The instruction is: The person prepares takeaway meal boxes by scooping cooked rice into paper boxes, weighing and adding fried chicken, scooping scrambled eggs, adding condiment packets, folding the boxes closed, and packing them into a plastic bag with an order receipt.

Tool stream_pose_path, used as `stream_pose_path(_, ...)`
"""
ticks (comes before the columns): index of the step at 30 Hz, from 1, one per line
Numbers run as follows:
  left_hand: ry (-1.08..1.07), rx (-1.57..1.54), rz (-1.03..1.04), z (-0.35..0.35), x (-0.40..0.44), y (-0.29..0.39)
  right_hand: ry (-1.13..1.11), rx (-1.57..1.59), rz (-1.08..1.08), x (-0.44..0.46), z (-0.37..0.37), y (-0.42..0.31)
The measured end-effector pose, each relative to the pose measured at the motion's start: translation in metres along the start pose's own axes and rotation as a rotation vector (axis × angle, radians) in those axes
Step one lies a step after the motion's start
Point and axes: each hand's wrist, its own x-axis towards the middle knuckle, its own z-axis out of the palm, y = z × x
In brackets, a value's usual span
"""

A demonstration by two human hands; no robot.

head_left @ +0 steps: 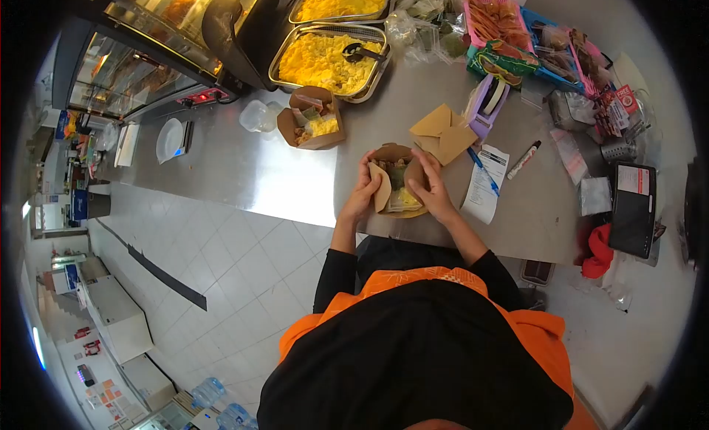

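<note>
Near the front edge of the steel counter, a brown cardboard food box (399,185) stands with its flaps partly raised, food and a yellow portion inside. My left hand (360,190) grips its left side, thumb on a flap. My right hand (434,191) holds the right side, fingers curved along the flap. A second open box (314,120) with yellow food and small packets sits further back to the left. Behind my right hand lies a folded brown carton (443,133). A printed receipt (485,185) with a blue pen (484,169) on it lies to the right.
Trays of yellow food (321,60) stand at the back, one with a black spoon (360,53). A heated display case (140,68) is at the left. A purple tape dispenser (486,105), marker (524,159), coloured baskets (498,20) and dark tablet (634,208) are at the right.
</note>
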Motion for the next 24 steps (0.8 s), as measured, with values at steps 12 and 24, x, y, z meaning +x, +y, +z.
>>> stream_pose_path(12, 0.012, 0.676, 0.223, -0.015, -0.008, -0.001, -0.065, 0.075, 0.107, 0.005, -0.003, 0.024)
stream_pose_path(24, 0.422, 1.860, 0.119, 0.056, -0.053, -0.025, -0.037, -0.109, 0.286, -0.035, -0.009, 0.012)
